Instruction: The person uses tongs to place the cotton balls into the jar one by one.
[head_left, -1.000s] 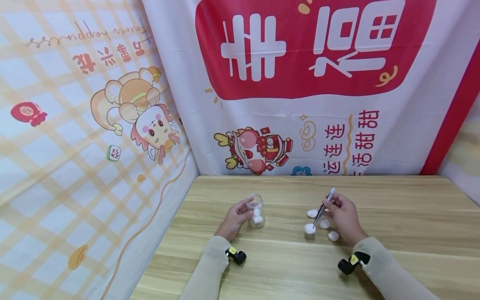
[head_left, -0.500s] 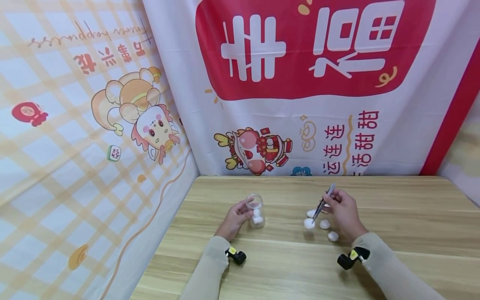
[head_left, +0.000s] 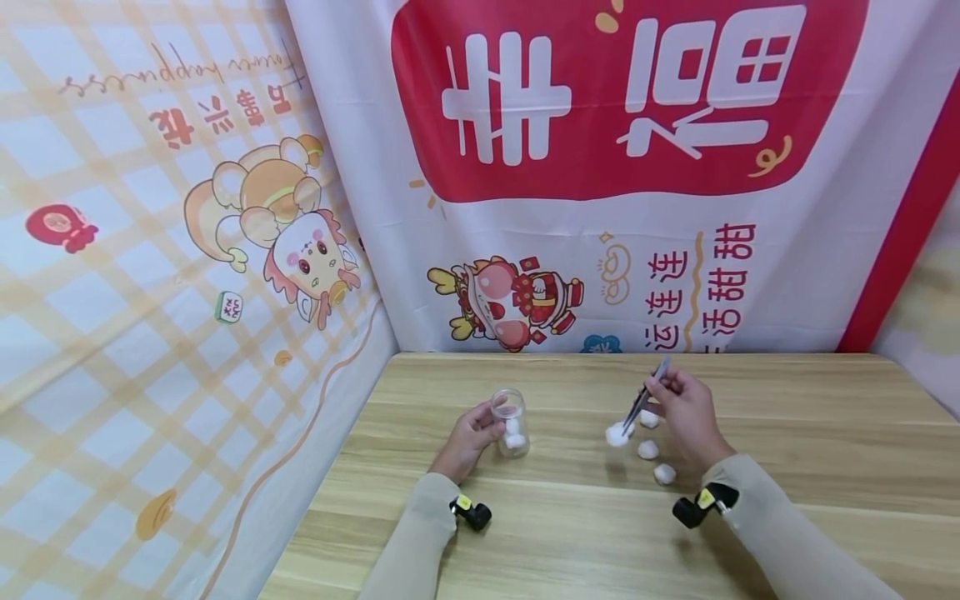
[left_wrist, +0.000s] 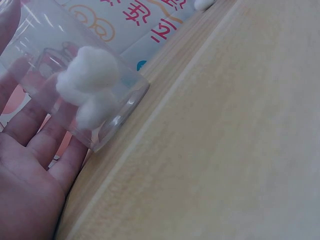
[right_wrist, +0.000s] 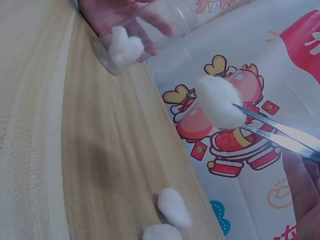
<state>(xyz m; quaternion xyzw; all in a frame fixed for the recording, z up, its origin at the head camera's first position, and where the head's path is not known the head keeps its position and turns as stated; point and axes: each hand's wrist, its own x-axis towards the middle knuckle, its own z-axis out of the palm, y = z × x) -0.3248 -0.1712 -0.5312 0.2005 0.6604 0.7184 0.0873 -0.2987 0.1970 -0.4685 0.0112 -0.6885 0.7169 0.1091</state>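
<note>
My left hand [head_left: 467, 442] grips a clear open-topped jar [head_left: 515, 442] that stands upright on the table; white cotton balls [left_wrist: 92, 70] lie at its bottom in the left wrist view. Metal tweezers [head_left: 645, 397] are pinched in my right hand [head_left: 692, 421]. A cotton ball [right_wrist: 219, 101] is clamped between their tips and hangs above the table, its shadow below. To the right of it, near and under my right hand, several loose cotton balls [head_left: 648, 450] rest on the wood.
The wooden table [head_left: 555, 533] reaches back to a printed cloth [head_left: 600, 217] with red and white characters. Another patterned cloth [head_left: 120, 333] stands along the left side. A small black camera is strapped at each wrist.
The tweezers with their cotton ball have risen and moved slightly away from me, off the tabletop. My left hand and the jar have stayed in place.
</note>
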